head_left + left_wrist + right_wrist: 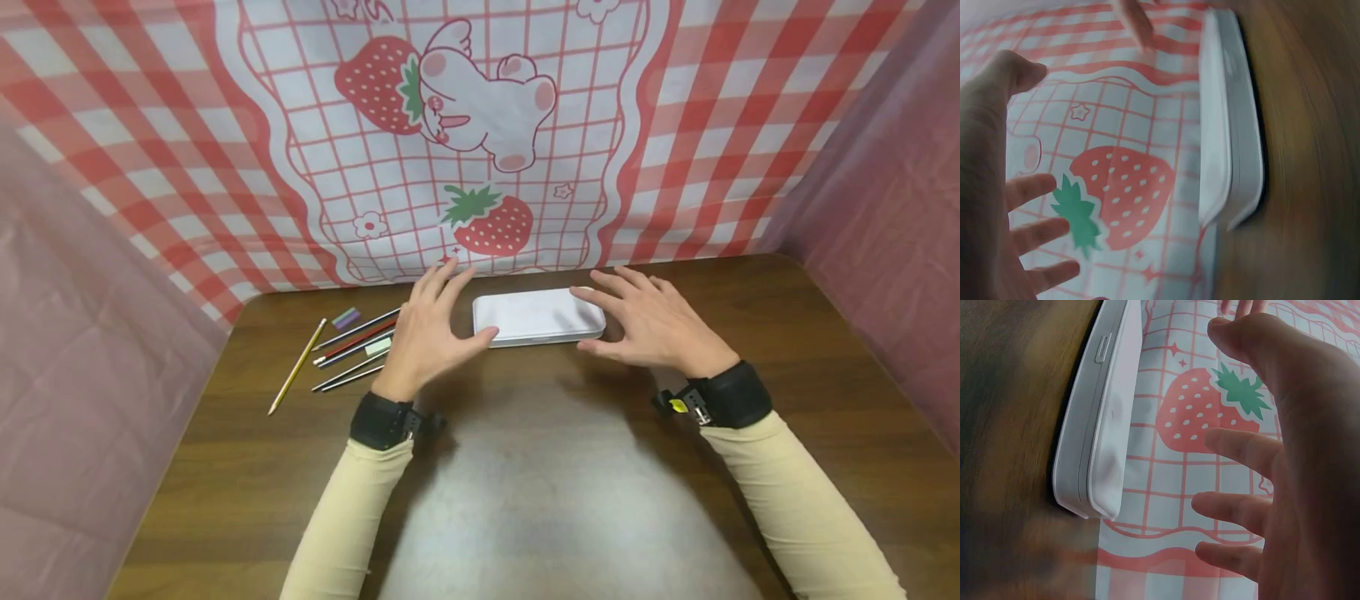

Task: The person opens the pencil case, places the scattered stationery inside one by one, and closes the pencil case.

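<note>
White oblong case (536,315), long axis nine-to-three o'clock, latch (1104,348) facing six; left hand (431,335) at nine, right hand (651,325) at three, fingers released.

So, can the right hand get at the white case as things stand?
Most likely yes: the right hand hovers empty near one end of the white case, and nothing visible blocks the way between them.

Left hand (429,340) and right hand (654,325), fingers (456,288) parted
Thumbs (480,340) point toward each other; sleeved arms (345,517) reach forward, angled inward.
</note>
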A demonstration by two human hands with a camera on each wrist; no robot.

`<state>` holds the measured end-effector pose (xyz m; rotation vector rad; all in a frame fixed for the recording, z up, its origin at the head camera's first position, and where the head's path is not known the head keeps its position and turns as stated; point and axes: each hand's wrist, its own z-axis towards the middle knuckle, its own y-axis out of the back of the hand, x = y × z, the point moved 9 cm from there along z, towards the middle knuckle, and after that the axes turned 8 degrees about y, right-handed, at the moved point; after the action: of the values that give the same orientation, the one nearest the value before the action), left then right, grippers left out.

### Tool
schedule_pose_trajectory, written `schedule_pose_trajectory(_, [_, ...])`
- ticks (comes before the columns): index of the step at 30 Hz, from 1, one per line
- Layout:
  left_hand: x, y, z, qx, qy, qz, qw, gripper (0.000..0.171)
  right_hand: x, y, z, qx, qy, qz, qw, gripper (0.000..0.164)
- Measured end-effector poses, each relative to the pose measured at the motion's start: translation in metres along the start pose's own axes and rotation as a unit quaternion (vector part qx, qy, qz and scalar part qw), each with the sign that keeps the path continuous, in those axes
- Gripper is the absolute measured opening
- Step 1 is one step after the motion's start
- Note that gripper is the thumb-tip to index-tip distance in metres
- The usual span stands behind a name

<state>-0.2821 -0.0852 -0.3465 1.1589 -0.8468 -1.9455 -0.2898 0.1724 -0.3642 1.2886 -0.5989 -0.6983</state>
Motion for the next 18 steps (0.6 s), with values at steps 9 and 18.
schedule_pose_trajectory(9, [0.016,-0.036,0.006,0.067,0.085,-0.159,0.9812,0.104,-0.001,-0.001,0.000,0.006,-0.001,0.002,1.000,0.085])
schedule_pose_trajectory(18, [0.033,-0.069,0.006,0.111,0.155,-0.278,0.9414,0.111,-0.003,0.003,-0.001,0.010,-0.004,0.003,1.000,0.084])
